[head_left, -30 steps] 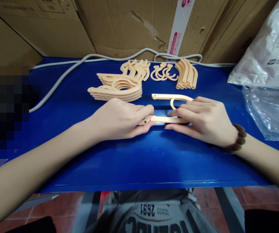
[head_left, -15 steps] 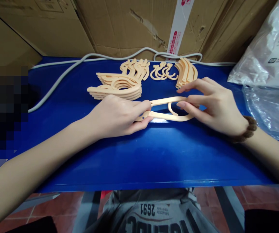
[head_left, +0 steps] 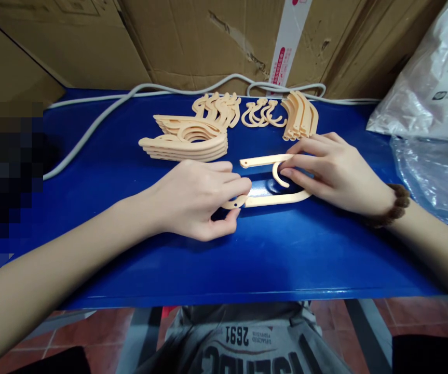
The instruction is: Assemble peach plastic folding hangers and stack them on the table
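A cream plastic folding clothes hanger (head_left: 276, 199) is held over the blue table between my hands. Its two arms run roughly parallel, and its curved hook sits between them. My right hand (head_left: 335, 169) is closed on the hook end, with fingertips at the base of the hook; the joint there is hidden. At the lower arm's far end, my left hand (head_left: 198, 200) has thumb and fingers around a short curved end piece. The upper arm's left end stands free, showing a small hole.
Behind my left hand lies a stack of folded hangers (head_left: 187, 148). Curved end pieces (head_left: 218, 111), loose hooks (head_left: 261, 113) and arm pieces (head_left: 299, 117) line the back. A white cable (head_left: 103, 115) runs before cardboard boxes (head_left: 192, 47). Plastic bags (head_left: 426, 93) lie at right.
The hanger's arms have spread wider apart. My left hand has let go of the upper arm and moved slightly nearer with the lower one. My right-hand fingers have drawn in around the hook's base.
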The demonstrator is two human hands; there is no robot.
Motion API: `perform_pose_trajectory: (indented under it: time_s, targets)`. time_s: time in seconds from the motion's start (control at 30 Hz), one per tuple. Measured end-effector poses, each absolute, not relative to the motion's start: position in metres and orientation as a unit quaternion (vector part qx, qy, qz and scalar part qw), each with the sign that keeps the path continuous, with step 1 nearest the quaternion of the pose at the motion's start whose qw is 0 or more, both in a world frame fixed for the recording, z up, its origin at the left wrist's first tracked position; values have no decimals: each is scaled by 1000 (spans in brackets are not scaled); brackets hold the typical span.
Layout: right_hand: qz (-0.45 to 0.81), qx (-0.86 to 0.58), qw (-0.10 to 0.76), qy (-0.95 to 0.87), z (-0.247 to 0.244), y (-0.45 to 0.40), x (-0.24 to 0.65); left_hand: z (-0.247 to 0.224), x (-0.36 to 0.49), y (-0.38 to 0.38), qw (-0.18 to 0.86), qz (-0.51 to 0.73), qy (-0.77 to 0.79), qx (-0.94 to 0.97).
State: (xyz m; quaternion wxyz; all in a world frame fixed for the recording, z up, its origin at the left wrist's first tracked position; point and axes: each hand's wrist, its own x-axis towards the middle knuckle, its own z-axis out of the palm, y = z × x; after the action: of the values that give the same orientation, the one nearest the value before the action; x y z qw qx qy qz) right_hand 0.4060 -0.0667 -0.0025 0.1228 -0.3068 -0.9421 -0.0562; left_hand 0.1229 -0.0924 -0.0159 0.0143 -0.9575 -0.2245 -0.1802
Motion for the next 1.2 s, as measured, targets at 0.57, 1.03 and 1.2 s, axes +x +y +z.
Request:
perform_pose_trajectory:
  time_s: [0.57, 1.03, 1.2]
  targets:
    - [-93, -388, 27, -917, 1, -66, 409, -16, 123, -85, 34, -172, -170, -970]
    - [-79, -456, 5, -886, 2, -70, 407, -18, 119, -83, 18, -160, -217, -963]
    - [-69, -479, -3, -875, 3, -71, 406, -21, 117, -79, 32, -166, -212, -962]
